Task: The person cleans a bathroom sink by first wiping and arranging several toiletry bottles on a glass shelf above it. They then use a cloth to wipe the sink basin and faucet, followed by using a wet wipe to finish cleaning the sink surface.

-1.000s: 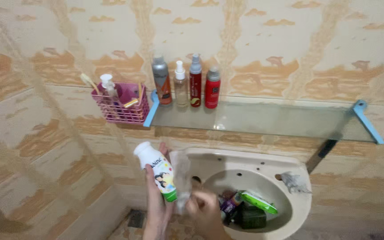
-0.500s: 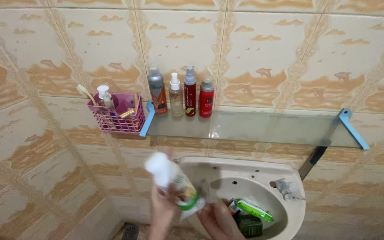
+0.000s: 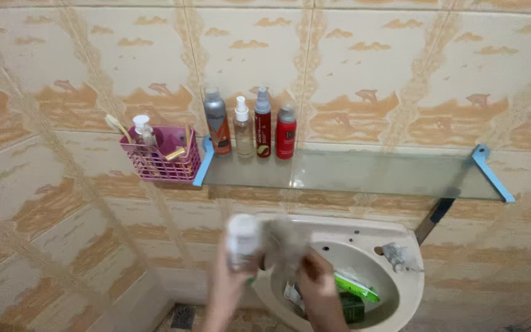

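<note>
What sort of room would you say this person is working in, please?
Most likely a bathroom: a tiled wall, a wash basin below a glass shelf of toiletry bottles, and a pink basket holding a toothbrush.

A: Both hands are smeared by motion. The left hand grips a white bottle, but its label is a blur.
B: And the right hand?
A: It holds something pale and crumpled by the bottle; cloth or plastic, I cannot tell.
B: The sink?
A: Its near rim is cut off by the bottom edge, and the right hand covers part of the green packet inside.
</note>
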